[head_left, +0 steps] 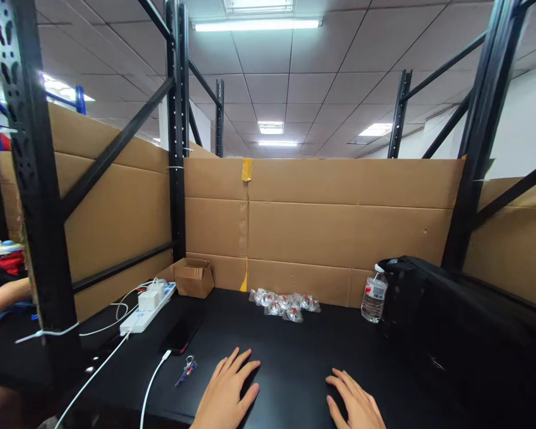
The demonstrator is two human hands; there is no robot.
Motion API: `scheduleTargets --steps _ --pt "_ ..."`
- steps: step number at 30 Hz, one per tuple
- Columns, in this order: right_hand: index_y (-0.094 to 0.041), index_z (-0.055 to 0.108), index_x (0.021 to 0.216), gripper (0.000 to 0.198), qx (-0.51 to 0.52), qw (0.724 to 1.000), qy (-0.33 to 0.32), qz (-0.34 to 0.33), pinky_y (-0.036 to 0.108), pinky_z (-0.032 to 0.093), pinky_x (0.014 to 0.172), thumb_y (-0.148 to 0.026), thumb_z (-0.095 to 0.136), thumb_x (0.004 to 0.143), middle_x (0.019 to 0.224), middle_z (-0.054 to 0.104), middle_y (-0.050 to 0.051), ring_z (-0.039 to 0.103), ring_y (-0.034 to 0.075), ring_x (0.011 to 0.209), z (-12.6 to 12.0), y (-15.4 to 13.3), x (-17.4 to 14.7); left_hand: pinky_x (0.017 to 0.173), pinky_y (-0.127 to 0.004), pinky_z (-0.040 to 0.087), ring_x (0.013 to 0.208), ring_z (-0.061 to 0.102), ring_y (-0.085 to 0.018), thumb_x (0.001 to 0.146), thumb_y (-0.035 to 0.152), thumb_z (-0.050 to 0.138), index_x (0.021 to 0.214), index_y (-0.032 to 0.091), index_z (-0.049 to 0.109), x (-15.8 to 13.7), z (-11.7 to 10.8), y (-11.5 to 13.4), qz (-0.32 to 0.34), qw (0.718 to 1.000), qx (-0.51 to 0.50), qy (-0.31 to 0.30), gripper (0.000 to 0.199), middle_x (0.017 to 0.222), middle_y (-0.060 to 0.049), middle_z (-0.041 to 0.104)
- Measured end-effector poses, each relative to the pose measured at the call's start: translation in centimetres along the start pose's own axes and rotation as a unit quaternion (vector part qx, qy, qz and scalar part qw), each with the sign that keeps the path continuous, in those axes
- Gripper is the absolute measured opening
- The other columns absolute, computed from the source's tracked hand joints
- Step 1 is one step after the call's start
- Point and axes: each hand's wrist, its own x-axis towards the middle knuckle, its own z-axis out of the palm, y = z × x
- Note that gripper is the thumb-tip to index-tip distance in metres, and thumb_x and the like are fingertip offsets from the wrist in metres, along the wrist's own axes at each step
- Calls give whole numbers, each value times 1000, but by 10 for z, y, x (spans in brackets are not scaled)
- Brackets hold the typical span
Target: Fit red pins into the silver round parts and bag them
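My left hand [230,387] lies palm down on the black tabletop [290,363] with its fingers spread, holding nothing. To its left are a small keychain [187,370] and a dark phone [181,335] with a white cable [154,381] running to it. Farther right, my right hand [352,399] rests on the same surface, fingers apart and nothing in them. Beyond both hands, several small clear-wrapped packets [286,302] with red and silver contents sit in a cluster near the back panel. What is inside them is too small to name.
A clear water bottle [374,296] stands beside a large black bag [455,333] at right. At back left are a small cardboard box [193,277] and a white power strip [147,308] with cables. Cardboard walls [312,232] and black posts enclose the table. Another person's arm [4,301] shows far left.
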Motion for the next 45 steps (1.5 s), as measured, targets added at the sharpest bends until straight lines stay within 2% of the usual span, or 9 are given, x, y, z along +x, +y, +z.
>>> scheduleTargets --steps 8,14,18,21,23,27,32,38,45 --pt "-32 71 123 37 5 1000 -22 18 48 50 106 -45 50 97 142 63 5 55 31 135 -7 -9 -1 122 -55 27 152 28 -30 100 53 43 145 45 51 1 4 -3 8 1000 0 3 45 161 4 40" --pt "-33 70 124 35 12 999 -36 20 47 49 104 -44 51 96 141 63 5 55 31 133 -6 -6 3 121 -58 26 152 27 -32 100 52 45 148 46 46 15 2 -8 8 999 6 -37 48 163 4 35" --pt "-34 69 122 32 36 997 -71 -5 43 51 98 -41 53 95 136 63 5 57 29 125 -18 -8 27 117 -48 35 145 40 -31 93 43 57 141 37 55 62 -11 -10 65 996 -2 -63 48 155 -2 47" --pt "-29 69 116 26 63 988 -125 -62 39 50 96 -33 55 94 125 66 7 62 27 112 -27 -18 63 111 -39 42 126 57 -26 96 35 51 137 23 58 117 -17 -8 118 992 -7 -50 44 140 -10 59" --pt "-28 69 113 24 66 981 -155 -90 40 48 96 -30 58 92 118 67 7 63 26 106 -29 -26 93 112 -40 40 131 53 -28 93 30 54 141 17 54 152 -13 -6 140 990 15 -25 50 145 -14 54" --pt "-24 66 121 30 57 979 -136 -139 41 45 101 -27 62 91 130 61 10 58 27 118 -18 -37 150 118 -43 31 145 38 -28 93 23 52 149 16 43 191 7 -5 162 985 41 33 56 157 -14 42" --pt "-20 62 126 35 52 987 -66 -134 43 43 104 -20 59 91 135 58 12 53 28 126 11 -33 181 112 -44 34 138 45 -27 101 29 45 147 23 46 189 17 -11 147 988 44 18 47 152 -12 50" --pt "-22 63 122 33 114 980 -78 -145 43 41 103 -18 61 90 137 57 12 52 26 128 29 -22 169 99 -37 41 113 63 -25 101 31 49 127 20 58 183 1 -19 117 992 42 15 30 120 -12 70" --pt "-22 64 117 27 179 971 -63 -148 43 40 103 -19 59 92 134 58 12 54 25 125 29 -33 166 78 -28 44 81 70 -21 105 29 41 106 19 64 185 -16 -22 108 993 15 43 26 86 -6 74"
